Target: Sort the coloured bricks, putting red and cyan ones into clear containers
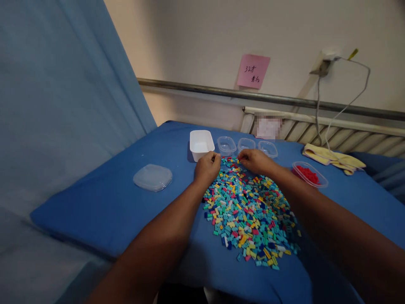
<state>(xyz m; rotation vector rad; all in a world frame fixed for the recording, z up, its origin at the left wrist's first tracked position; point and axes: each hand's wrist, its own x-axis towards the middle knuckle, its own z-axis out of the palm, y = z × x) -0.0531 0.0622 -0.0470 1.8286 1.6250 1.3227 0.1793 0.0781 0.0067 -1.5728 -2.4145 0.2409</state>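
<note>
A wide pile of small building bricks (249, 211) in blue, teal, green, yellow, red and white is spread over the blue sheet. My left hand (208, 166) is closed at the pile's far left edge, just in front of a white plastic tub (201, 143). Its fingertips are pressed together, and whatever they hold is too small to make out. At the far right edge of the pile, my right hand (253, 161) is closed with its fingers pointing down at the bricks. What lies between those fingertips is hidden.
See-through containers (226, 145) stand in a row behind the hands. A container of red bricks (308, 174) is at the right, near a yellow cloth (333, 158). Stacked lids (153, 177) lie at the left. A radiator (348, 133) and a hanging cable (318, 101) border the far side.
</note>
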